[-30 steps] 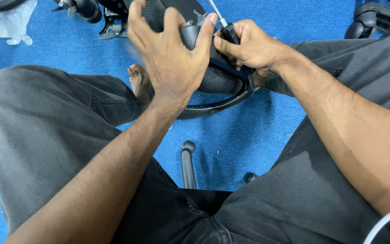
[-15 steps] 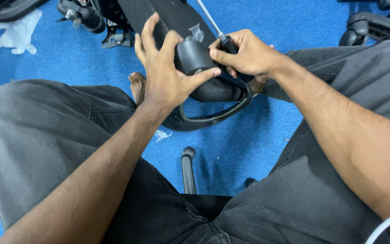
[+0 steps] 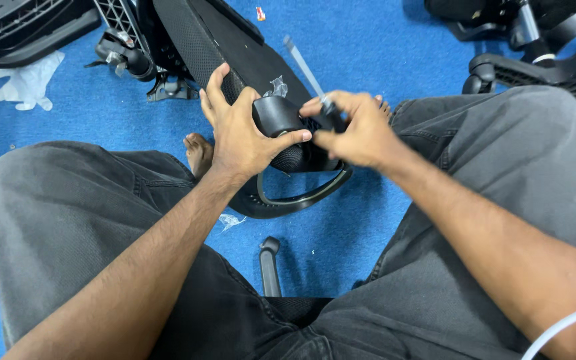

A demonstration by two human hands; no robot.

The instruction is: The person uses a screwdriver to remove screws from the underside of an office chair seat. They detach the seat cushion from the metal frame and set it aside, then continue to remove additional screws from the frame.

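A black mesh chair part is lain across the blue carpet between the knees. Its rounded black end piece is clasped by the left hand. A slim tool is pinched in the right hand, its tip hidden at the end piece; fastening work seems in hand, for which a steady brace is called.

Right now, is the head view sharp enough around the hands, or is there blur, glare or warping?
Head view: even, soft light, no glare; left hand on the black chair part is sharp; the thin tool in the right hand is slightly motion-blurred; wide-angle warping swells the knees at the edges; blue carpet shows only faint shadows.
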